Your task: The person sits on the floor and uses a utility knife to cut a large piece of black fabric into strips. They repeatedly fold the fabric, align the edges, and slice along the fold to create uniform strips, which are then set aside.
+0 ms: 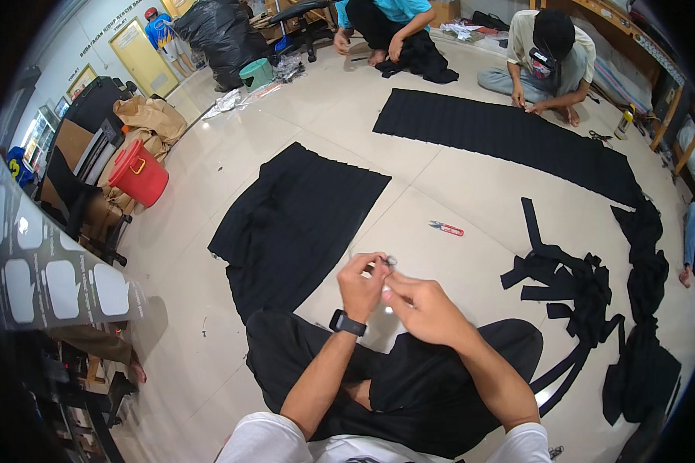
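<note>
Sitting cross-legged on a pale tiled floor (455,193), working with both hands raised together just above the knees. Left hand (361,284), with a dark wristwatch (347,322) on its wrist, pinching fingers and thumb closed on a small dark item (389,261), too tiny to make out. Right hand (423,307) touching the left, fingers curled in and closed near that same item; impossible to tell whether gripping it too.

Lying just beyond the hands, to the right: one red-handled thread snip (445,228), apart from both hands. Spreading out ahead and to the left of the left hand: one pleated black cloth panel (297,220). Stretching far ahead of the right hand: a second, longer pleated black panel (510,139). Piling up to the right of the right hand: a heap of black fabric strips (571,289).

Sitting well beyond the hands: two other people, one in a teal shirt (386,23), one in a pale shirt (540,62) bending over the long panel. Standing far off to the left: one red bucket (139,174).
</note>
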### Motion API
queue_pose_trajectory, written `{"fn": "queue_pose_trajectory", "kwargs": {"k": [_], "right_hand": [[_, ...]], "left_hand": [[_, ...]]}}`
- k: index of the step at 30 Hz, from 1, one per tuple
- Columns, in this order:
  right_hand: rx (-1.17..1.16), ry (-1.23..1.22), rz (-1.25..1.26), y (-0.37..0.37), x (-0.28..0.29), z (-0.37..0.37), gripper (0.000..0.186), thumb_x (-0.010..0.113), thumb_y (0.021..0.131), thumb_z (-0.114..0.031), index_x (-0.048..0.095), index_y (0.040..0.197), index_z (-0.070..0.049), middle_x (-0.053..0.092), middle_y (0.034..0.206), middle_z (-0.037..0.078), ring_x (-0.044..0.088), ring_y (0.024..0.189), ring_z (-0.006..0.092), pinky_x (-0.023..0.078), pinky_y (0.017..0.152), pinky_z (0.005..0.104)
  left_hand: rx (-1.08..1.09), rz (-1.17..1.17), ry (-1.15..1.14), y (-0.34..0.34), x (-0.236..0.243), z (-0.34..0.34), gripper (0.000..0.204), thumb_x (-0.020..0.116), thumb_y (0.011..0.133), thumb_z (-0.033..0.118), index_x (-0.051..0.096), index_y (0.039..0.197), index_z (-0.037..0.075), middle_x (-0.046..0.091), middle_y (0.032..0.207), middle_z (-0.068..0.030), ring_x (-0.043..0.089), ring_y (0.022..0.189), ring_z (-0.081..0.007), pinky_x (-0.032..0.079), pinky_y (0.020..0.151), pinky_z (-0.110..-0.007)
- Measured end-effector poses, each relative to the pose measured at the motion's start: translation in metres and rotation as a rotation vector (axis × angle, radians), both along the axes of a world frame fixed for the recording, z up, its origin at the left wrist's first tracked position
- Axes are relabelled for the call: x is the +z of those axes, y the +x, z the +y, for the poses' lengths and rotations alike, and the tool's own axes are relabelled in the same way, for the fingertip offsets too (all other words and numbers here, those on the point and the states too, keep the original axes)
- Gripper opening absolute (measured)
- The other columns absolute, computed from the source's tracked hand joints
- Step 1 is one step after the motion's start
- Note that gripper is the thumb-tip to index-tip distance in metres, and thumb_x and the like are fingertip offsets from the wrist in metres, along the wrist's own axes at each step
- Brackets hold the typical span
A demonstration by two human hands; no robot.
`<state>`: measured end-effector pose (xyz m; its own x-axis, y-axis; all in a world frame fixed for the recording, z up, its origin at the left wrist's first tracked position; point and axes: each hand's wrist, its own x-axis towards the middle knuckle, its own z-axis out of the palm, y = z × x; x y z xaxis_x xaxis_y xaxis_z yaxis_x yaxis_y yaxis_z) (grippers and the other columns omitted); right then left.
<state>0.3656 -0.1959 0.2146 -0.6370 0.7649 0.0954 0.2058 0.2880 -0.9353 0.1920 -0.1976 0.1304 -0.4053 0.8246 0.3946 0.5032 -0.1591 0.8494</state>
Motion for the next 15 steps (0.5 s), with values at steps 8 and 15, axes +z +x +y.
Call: {"fn": "queue_pose_trajectory", "kwargs": {"k": [8, 15], "right_hand": [[-0.176, 0.047, -0.265, 0.065, 0.038, 0.027, 0.039, 0.070, 0.096, -0.023, 0.069, 0.125, 0.004, 0.073, 0.103, 0.029, 0.074, 0.093, 0.0406, 0.057, 0.086, 0.0414], [-0.275, 0.154, 0.188, 0.005, -0.012, 0.027, 0.059, 0.076, 0.093, -0.014, 0.054, 0.143, 0.009, 0.073, 0.115, 0.028, 0.077, 0.093, 0.0325, 0.061, 0.080, 0.0400]], "left_hand": [[-0.113, 0.070, -0.334, -0.094, 0.042, 0.016, 0.022, 0.078, 0.090, 0.018, 0.080, 0.100, -0.001, 0.079, 0.083, -0.0104, 0.072, 0.070, -0.0131, 0.056, 0.066, -0.028], [-0.520, 0.310, -0.573, -0.061, 0.134, 0.033, 0.026, 0.081, 0.087, 0.024, 0.082, 0.099, 0.001, 0.078, 0.079, -0.0126, 0.069, 0.062, -0.0125, 0.053, 0.059, -0.028]]}}
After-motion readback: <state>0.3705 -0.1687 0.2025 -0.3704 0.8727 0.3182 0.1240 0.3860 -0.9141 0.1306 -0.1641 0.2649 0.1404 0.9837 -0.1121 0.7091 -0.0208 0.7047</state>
